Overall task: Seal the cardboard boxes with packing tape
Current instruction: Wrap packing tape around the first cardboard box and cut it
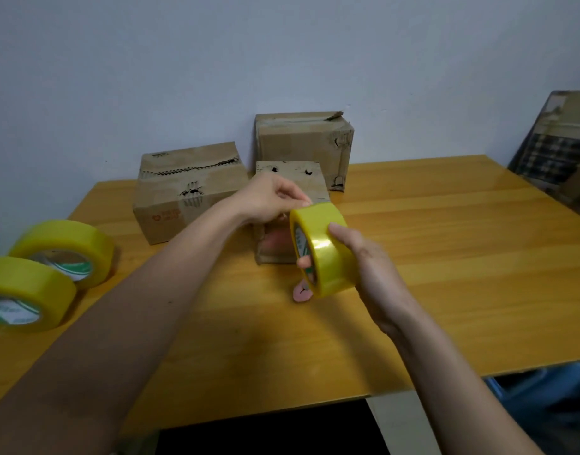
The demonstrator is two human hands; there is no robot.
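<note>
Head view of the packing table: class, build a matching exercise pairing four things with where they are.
Things:
1. Yellow tape roll with green-printed core
2. Two spare yellow tape rolls
3. Tallest brown cardboard box
4. Wide torn cardboard box

Places:
A. Table's left edge
B. Against the wall, rear
C. Held in the right hand
D. Left of the left hand

Pairs: 1-C, 2-A, 3-B, 4-D

Only an illegible red print on the left box [166,217].
</note>
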